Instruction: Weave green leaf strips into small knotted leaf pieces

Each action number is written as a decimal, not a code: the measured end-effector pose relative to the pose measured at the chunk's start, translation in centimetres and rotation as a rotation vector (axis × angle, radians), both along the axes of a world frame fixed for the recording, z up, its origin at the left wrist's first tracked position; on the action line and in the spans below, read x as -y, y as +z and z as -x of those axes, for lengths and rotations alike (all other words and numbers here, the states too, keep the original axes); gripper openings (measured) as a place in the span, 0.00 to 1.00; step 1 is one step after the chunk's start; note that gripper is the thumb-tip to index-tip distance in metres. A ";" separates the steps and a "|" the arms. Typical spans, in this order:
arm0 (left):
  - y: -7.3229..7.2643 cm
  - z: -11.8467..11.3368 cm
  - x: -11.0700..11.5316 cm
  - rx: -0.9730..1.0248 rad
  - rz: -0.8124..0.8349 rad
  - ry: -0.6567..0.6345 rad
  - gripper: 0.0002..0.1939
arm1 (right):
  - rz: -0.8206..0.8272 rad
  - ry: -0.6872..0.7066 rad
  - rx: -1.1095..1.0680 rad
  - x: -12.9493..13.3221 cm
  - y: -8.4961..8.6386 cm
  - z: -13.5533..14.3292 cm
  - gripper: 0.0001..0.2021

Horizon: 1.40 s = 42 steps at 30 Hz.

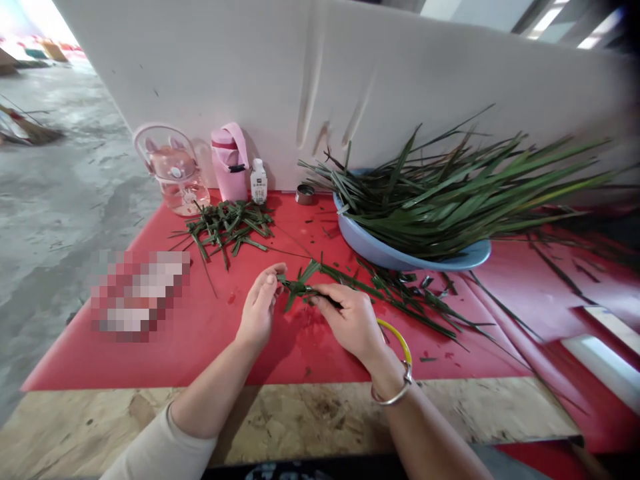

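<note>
Between my hands is a folded green leaf piece [299, 288] with several ends sticking out. My left hand [261, 300] pinches its left end between thumb and fingers. On the other side, my right hand [350, 317] is closed on the dark right end of the same piece; whether a thin tool is also in its fingers I cannot tell. A pile of small knotted leaf pieces [227, 227] lies beyond my left hand. Long cut leaf strips [400, 297] are strewn to the right of my right hand. Partly hidden behind my right wrist is a yellow curved band [399, 337].
A blue basin [370, 247] heaped with long green leaves [450, 193] stands at the back right. Along the white wall are a clear pink jug [177, 180], a pink bottle [230, 167], a small white bottle [259, 181] and a round tin [305, 194]. Red sheeting [200, 353] covers the table.
</note>
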State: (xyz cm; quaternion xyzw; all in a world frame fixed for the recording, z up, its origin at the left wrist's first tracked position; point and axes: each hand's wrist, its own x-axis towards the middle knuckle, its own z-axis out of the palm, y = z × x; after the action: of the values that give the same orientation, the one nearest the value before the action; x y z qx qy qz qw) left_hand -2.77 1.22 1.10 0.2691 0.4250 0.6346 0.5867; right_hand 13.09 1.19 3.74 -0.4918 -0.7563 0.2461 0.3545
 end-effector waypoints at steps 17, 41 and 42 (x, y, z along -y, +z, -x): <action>0.9 1.5 -1.0 0.264 0.126 -0.223 0.23 | 0.208 -0.026 -0.195 -1.3 -0.5 1.5 0.09; 1.0 0.5 0.0 0.163 0.057 -0.139 0.17 | 0.522 0.069 -0.793 1.2 -0.9 6.2 0.17; 0.9 0.9 -0.2 0.086 0.024 -0.067 0.19 | 0.463 0.027 -0.683 1.0 -0.8 5.9 0.15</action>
State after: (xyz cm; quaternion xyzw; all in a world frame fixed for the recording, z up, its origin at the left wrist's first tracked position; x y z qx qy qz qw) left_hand -3.63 1.39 2.03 0.2487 0.3978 0.6204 0.6285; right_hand 7.21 0.17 2.93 -0.4388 -0.5262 0.5633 0.4618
